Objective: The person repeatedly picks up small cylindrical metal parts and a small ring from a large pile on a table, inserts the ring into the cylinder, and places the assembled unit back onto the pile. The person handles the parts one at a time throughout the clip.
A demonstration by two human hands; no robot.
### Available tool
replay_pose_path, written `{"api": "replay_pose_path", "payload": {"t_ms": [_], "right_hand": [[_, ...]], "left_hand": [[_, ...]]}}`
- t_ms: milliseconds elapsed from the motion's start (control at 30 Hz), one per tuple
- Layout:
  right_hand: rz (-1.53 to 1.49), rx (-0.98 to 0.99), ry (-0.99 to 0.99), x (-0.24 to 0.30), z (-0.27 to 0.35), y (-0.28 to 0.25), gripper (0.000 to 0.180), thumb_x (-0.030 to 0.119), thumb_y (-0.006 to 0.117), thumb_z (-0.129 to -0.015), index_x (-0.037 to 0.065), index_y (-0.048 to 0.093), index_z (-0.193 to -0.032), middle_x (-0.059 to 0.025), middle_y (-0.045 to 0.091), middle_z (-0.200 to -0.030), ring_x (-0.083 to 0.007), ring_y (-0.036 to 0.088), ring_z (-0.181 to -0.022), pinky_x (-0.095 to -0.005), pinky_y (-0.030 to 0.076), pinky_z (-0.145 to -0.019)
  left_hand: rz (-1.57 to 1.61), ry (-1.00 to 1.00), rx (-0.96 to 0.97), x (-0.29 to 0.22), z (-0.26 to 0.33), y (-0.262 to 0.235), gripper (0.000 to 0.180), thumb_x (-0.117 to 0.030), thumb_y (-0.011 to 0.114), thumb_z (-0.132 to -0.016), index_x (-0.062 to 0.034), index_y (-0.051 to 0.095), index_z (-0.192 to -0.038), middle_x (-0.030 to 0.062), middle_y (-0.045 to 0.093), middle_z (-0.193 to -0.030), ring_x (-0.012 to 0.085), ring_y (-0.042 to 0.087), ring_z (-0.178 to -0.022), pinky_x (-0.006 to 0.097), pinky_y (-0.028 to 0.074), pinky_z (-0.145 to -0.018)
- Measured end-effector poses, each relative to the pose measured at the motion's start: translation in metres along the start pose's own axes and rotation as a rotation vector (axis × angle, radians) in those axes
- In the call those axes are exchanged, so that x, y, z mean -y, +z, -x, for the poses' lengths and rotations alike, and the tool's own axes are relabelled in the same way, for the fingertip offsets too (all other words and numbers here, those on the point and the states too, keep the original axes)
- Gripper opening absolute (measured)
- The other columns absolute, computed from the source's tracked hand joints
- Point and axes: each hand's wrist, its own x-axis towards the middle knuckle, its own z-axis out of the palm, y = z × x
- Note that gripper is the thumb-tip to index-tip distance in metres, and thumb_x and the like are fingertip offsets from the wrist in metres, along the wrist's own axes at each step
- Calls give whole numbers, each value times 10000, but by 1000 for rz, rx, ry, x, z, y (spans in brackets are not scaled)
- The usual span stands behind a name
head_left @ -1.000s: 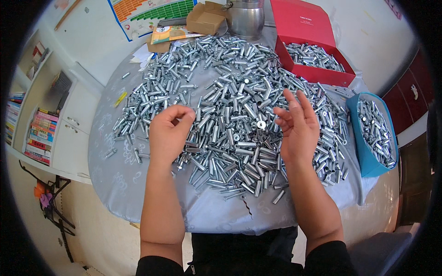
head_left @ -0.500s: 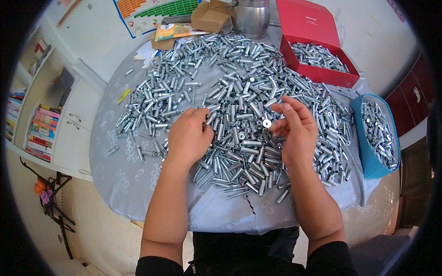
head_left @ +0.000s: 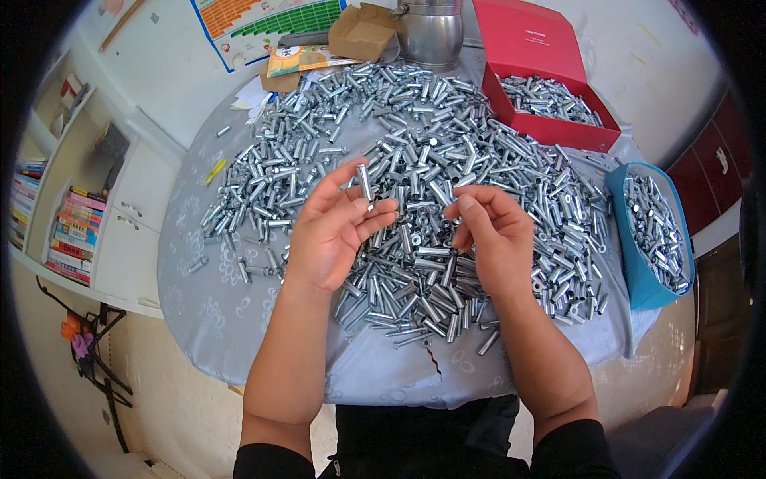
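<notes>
Left hand (head_left: 331,235) fingers pinch a metal sleeve (head_left: 364,182); red box (head_left: 550,88) beyond, right hand (head_left: 495,239) curled

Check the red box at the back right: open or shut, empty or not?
Open. The red box has its lid swung up behind it, and a layer of silver metal sleeves covers its floor.

Metal sleeves (head_left: 415,160) heaped on the table (head_left: 199,319); box (head_left: 550,104) behind, bin (head_left: 646,231) at right.
</notes>
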Motion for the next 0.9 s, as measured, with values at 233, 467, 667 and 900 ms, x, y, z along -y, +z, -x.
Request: {"api": "replay_pose_path", "payload": {"t_ms": [233, 467, 667, 900], "right_hand": [[20, 48, 28, 0, 1, 1, 141, 96, 588, -929, -6, 640, -1011, -59, 672, -813, -45, 546, -558, -178, 430, -489], [33, 59, 12, -2, 1, -1, 136, 109, 595, -928, 1, 642, -997, -47, 673, -801, -38, 539, -557, -180, 421, -487], [152, 100, 80, 1, 3, 2, 176, 176, 598, -939, 8, 653, -943, -12, 651, -742, -33, 513, -548, -187, 402, -484], [189, 261, 181, 2, 2, -2, 219, 225, 603, -945, 16, 648, -897, 1, 621, -685, -39, 488, -491, -190, 383, -453]], "left_hand": [[300, -122, 90, 7, -3, -8, 450, -6, 488, -923, 2, 415, -1366, 129, 611, -1058, 247, 637, -996, 377, 535, -892], [-15, -40, -29, 11, 0, 3, 413, -17, 525, -919, 7, 450, -1325, 148, 634, -1081, 231, 646, -979, 352, 543, -873], [-254, 45, -59, 17, 3, 17, 324, -75, 553, -934, 18, 525, -1243, 155, 660, -1095, 206, 650, -969, 339, 544, -861], [-401, 143, -43, 27, 9, 23, 264, -129, 639, -911, 19, 645, -1129, 59, 685, -957, 80, 597, -801, 208, 474, -713]]}}
